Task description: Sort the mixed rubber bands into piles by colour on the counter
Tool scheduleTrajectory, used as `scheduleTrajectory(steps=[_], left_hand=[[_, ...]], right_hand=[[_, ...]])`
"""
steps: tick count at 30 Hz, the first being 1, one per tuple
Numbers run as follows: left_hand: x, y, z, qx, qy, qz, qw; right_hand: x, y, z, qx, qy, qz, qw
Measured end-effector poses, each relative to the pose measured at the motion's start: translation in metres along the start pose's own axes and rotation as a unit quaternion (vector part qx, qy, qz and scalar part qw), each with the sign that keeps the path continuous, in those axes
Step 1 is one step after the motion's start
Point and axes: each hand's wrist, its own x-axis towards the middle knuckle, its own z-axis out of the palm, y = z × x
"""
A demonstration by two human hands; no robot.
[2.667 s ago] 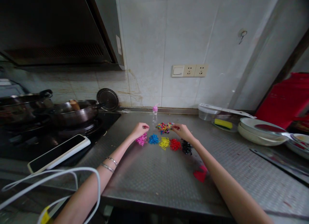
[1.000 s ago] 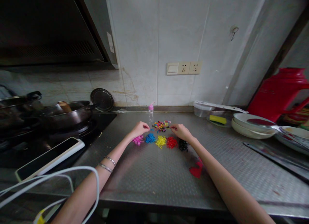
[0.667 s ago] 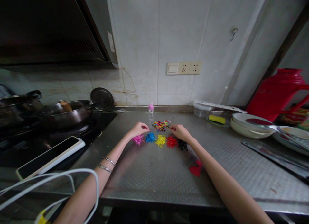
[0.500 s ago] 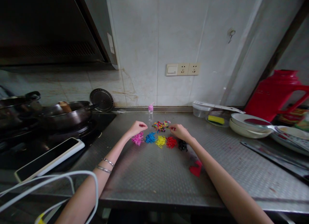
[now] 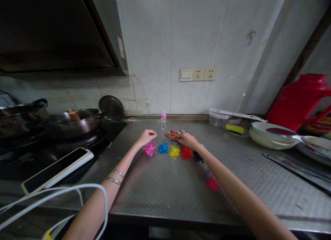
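Front-right of the bottle point(image 5: 163, 123), your right hand point(image 5: 188, 140) is at the mixed pile point(image 5: 171, 135); front-left, your left hand point(image 5: 146, 137) curls. Whether either grip is open or closed, I cannot tell.

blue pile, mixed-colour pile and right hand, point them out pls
Blue pile point(image 5: 163, 148), head view: middle of the heap.
Mixed-colour pile point(image 5: 171, 135), head view: its uncovered part.
Right hand point(image 5: 189, 140), head view: back of the hand.

Open counter point(image 5: 160, 191) nearside, yellow pile point(image 5: 174, 152), bottle point(image 5: 163, 123) beyond
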Motion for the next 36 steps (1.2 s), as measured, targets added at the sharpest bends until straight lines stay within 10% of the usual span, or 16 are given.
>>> scheduleTrajectory(steps=[25,36], left_hand=[[0.002,-0.036,-0.007,-0.010,0.025,-0.029,0.999],[0.003,-0.038,-0.008,0.032,0.046,-0.054,0.997]], right_hand=[[0.001,0.036,0.006,0.184,0.077,-0.006,0.980],[0.022,-0.054,0.000,0.267,-0.036,-0.079,0.960]])
